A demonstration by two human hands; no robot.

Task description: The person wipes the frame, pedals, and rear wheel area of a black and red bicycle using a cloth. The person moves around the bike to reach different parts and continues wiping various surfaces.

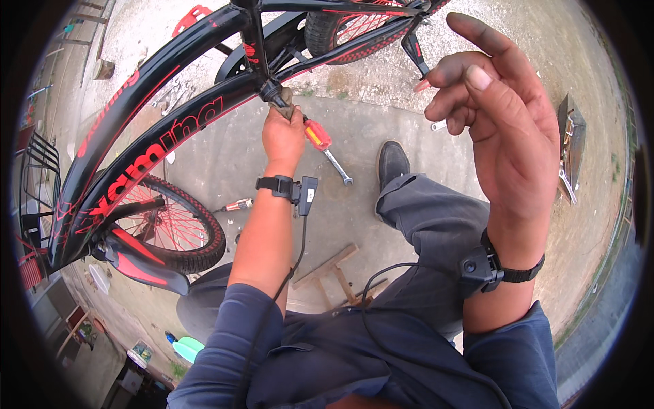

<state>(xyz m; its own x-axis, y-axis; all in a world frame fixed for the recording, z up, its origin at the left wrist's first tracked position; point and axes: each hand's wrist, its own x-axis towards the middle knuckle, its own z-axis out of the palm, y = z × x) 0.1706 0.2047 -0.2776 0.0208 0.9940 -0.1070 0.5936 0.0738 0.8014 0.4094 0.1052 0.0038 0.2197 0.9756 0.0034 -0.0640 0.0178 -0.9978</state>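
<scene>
Left hand (285, 136) is upper centre of the frame, fingers curled closed on the bottom bracket (274, 93) of the black bike frame (160, 129) — can't tell if something small is inside that grip. Right hand (507, 109) is raised at upper right, fingers loosely bent and spread apart, dark smudges on the fingertips, grip empty as far as visible. Bike frame runs from left edge to top centre, black with red lettering; front wheel (216, 240) with red spokes at centre left, rear wheel (320, 37) at top centre. Red-and-yellow screwdriver handle (317, 135) sits just beside the left hand, open-end wrench (338, 168) just below it on the concrete floor (354, 109). Another red-handled tool (237, 205) lies on the floor left of centre, near the front wheel. A second wrench (438, 125) shows partly behind the right hand. Metal tray (579, 129) with tools is at the right, a silver tool (567, 187) by its lower end. Wooden frame (334, 267) lies lower centre — dark shoe (394, 163) planted above it, just right of centre.
</scene>
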